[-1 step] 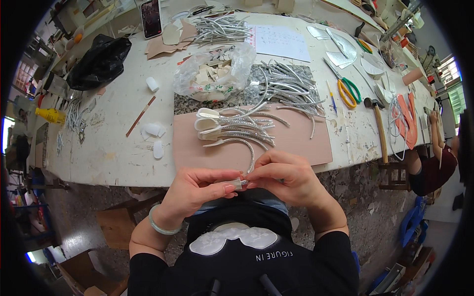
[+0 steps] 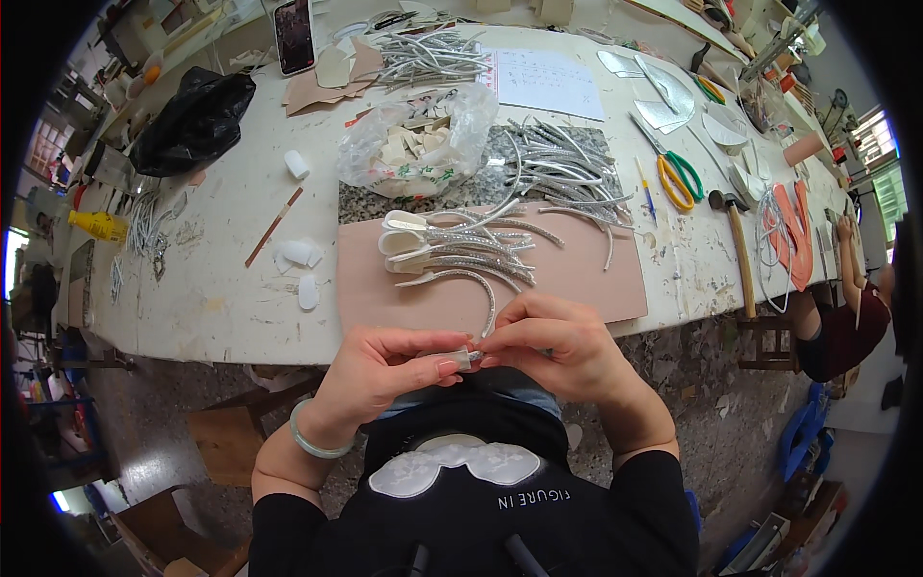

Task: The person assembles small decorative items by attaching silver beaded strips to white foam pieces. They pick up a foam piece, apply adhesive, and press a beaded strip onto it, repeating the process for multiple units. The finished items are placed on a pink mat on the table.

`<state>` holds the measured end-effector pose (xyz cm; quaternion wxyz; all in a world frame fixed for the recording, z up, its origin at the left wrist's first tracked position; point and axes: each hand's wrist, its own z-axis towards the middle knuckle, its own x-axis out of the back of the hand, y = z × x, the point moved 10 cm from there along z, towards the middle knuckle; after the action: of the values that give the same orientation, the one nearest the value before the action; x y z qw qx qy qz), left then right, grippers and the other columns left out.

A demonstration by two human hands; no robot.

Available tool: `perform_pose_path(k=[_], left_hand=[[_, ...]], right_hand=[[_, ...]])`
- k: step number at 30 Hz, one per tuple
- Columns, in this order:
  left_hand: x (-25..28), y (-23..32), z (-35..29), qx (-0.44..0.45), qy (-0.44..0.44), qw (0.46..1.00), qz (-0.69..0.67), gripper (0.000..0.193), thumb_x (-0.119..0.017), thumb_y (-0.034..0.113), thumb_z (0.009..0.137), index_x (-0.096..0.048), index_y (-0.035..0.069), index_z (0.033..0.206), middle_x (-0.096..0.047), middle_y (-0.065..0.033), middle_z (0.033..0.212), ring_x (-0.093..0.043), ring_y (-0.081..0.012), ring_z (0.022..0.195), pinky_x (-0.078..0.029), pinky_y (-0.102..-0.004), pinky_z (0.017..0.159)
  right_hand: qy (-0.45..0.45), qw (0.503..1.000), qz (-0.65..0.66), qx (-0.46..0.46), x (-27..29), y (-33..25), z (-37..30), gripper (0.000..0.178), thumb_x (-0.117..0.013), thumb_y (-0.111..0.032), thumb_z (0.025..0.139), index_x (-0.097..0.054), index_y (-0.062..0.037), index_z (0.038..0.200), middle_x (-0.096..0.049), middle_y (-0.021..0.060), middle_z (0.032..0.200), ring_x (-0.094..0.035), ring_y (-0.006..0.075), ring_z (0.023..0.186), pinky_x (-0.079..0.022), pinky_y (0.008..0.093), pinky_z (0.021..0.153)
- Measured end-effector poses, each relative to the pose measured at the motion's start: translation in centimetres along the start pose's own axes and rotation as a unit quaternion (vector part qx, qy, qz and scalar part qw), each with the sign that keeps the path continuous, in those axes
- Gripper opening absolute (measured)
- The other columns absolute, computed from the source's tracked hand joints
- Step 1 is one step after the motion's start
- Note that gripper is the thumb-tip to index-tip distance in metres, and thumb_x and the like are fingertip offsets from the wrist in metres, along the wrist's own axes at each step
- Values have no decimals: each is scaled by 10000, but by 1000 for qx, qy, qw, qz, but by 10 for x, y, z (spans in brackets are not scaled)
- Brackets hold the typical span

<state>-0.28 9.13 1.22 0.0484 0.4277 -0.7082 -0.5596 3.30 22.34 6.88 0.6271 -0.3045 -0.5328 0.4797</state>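
Just off the table's front edge, my left hand (image 2: pixel 399 370) pinches a small silver-grey strip (image 2: pixel 463 360) between thumb and fingers. My right hand (image 2: pixel 553 346) is closed on the strip's right end, its fingertips almost meeting the left ones. What lies inside the right fingertips is mostly hidden. Ahead of both hands, a bundle of glittery silver straps (image 2: pixel 481 252) with cream looped ends (image 2: pixel 404 240) rests on a pinkish-tan board (image 2: pixel 385 306). One strap curves down toward my right fingers; I cannot tell whether it touches them.
Behind the board are more silver straps (image 2: pixel 567 168) on a granite slab (image 2: pixel 361 204) and a clear plastic bag (image 2: pixel 370 159) of cream scraps. Scissors (image 2: pixel 679 181) and a hammer (image 2: pixel 738 245) lie right; a black bag (image 2: pixel 197 120) and a phone (image 2: pixel 294 38) are left. Another person (image 2: pixel 851 332) sits far right.
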Motion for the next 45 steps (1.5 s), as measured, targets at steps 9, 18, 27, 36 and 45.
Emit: perform_pose_path(k=[9,18,27,36,45], left_hand=[[5,-4,2,9,21,999,26,274,-630,8,903,-620,-87,1160,-688,-164,1038,-678,-186,939,-571,-246,799],[10,2,2,-21,55,997,51,226,-615,-17,901,-641,-95,1111,-696,-161,994,-688,-185,896,-578,-250,779],[47,79,0,-265,158,913,267,433,-706,41,847,-583,-14,1258,-610,-145,1228,-652,-205,1008,-554,-288,802],[11,80,38,-375,91,635,669,892,-844,304,625,-450,67,1389,-488,-110,1354,-474,-286,1212,-352,-424,1012],[9,76,67,-335,23,637,694,808,-859,236,598,-498,36,1292,-539,-124,1237,-511,-311,1168,-424,-422,981]], right_hand=[[-1,1000,-26,7,-1,-3,2,126,-734,-28,787,-697,-48,905,-610,71,856,-643,224,749,-516,331,635],[-7,997,-70,10,-8,-4,4,129,-702,-40,798,-667,-47,922,-605,84,872,-638,274,750,-514,361,647],[54,989,-124,66,3,-8,50,104,-690,-78,811,-657,-58,908,-595,84,865,-619,292,755,-498,384,646],[95,952,-276,91,-9,32,79,157,-721,-162,759,-679,-122,905,-594,18,909,-544,226,925,-401,378,785],[-10,924,-379,44,-7,51,71,828,-833,-375,634,-471,-35,1295,-568,112,1190,-503,280,1137,-337,441,973]])
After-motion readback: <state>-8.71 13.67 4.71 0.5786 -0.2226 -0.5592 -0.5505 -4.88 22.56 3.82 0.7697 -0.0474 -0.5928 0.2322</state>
